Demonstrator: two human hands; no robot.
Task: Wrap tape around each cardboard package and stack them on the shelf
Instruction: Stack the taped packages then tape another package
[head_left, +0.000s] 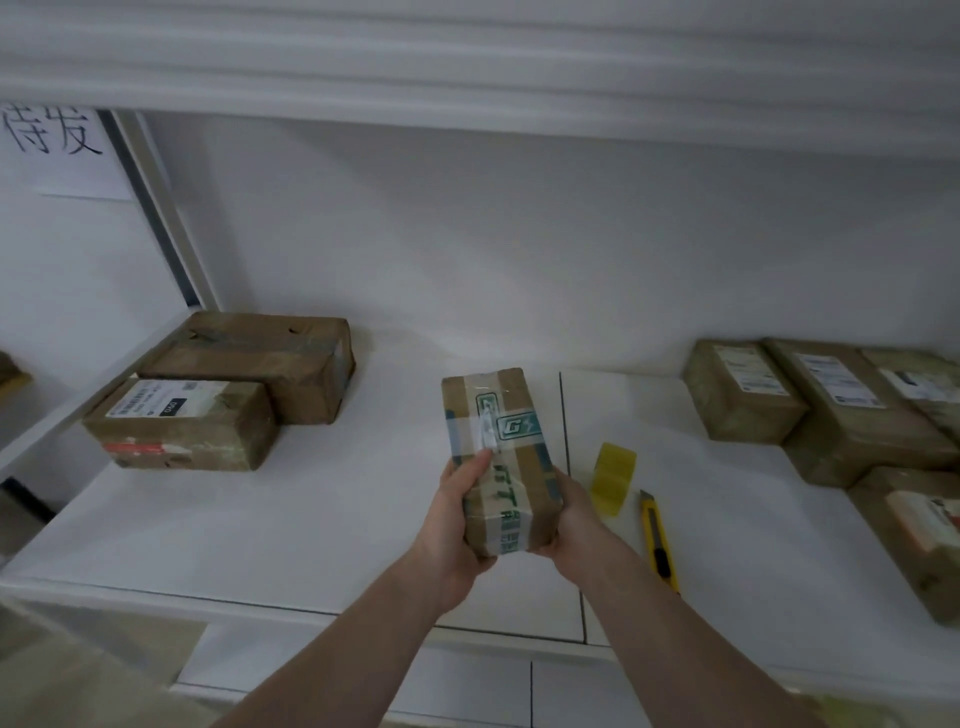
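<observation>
A small brown cardboard package (501, 460) is held up above the white shelf (322, 519), near its middle, lengthwise away from the person. Clear tape and white tape with green print cross its top, and a green-and-white logo patch sits near the centre. The left hand (457, 525) grips its near left edge, thumb lying on the top face over the tape; the right hand (569, 519) cups the near right side, its fingers curled under the package.

On the shelf's left side lie two brown packages: a nearer one (179, 423) with a white shipping label and a strip of red tape, and a larger one (260, 364) touching it behind. On the right lie four more labelled packages (831, 410), close together, partly cut off by the frame edge. Just right of the held package stand one roll of yellowish clear tape (613, 475) and, beside it, one yellow utility knife (658, 540).

The shelf is white with a white back wall; another white shelf board (467, 67) runs overhead. A paper sign (57, 145) with black handwritten characters hangs at upper left
</observation>
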